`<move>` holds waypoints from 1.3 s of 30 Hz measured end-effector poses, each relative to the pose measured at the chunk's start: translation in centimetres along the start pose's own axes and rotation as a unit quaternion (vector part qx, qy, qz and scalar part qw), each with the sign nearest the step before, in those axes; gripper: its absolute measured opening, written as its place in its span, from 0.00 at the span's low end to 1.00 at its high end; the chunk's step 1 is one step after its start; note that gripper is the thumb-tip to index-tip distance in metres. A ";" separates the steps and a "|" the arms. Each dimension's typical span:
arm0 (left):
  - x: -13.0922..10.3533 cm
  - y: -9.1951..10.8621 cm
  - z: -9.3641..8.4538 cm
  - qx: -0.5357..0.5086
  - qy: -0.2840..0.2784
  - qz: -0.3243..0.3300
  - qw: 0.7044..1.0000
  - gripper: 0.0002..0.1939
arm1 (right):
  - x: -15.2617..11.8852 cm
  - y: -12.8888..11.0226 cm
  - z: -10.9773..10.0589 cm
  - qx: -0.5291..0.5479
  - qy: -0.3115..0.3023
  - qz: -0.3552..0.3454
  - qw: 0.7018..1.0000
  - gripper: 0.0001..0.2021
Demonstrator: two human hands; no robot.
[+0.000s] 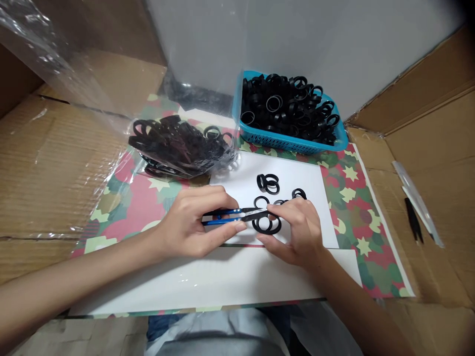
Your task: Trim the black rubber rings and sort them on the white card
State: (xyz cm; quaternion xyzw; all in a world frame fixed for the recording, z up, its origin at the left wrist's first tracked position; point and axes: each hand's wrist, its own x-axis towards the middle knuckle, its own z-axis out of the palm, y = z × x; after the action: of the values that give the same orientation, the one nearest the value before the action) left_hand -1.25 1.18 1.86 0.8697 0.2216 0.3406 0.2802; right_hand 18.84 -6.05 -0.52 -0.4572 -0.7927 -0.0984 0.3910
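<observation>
My left hand (202, 220) is closed around blue-handled snips (226, 220), their blades pointing right. By the tips of the blades, my right hand (299, 230) pinches a black rubber ring (275, 230), its thumb below and its fingers above. The blades reach over the ring's edge; whether they touch it I cannot tell. More loose black rings (272, 183) lie on the white paper just beyond my hands, and a small group of rings (299, 193) sits behind my right fingers, partly hidden.
A blue basket (293, 144) heaped with black rings stands at the back. To its left, a clear plastic bag (181, 153) holds many more. Black tweezers (413, 220) and a clear plastic strip (419, 202) lie on cardboard at the right. Cardboard walls (434, 123) flank the patterned sheet.
</observation>
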 end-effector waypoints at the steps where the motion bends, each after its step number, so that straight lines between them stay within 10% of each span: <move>1: -0.1 -0.1 0.0 -0.002 0.001 0.004 1.000 0.05 | 0.0 0.0 0.0 0.000 0.000 -0.001 1.000 0.16; 39: -0.5 -0.5 0.1 0.017 0.006 0.020 1.000 0.05 | 0.3 -0.4 -0.1 -0.030 0.003 0.014 0.999 0.13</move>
State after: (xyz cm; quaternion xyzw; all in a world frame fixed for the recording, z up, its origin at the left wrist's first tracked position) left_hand -1.60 1.21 1.23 0.8765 0.2120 0.3473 0.2572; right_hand 18.45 -6.10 -0.16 -0.4797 -0.7816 -0.1183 0.3809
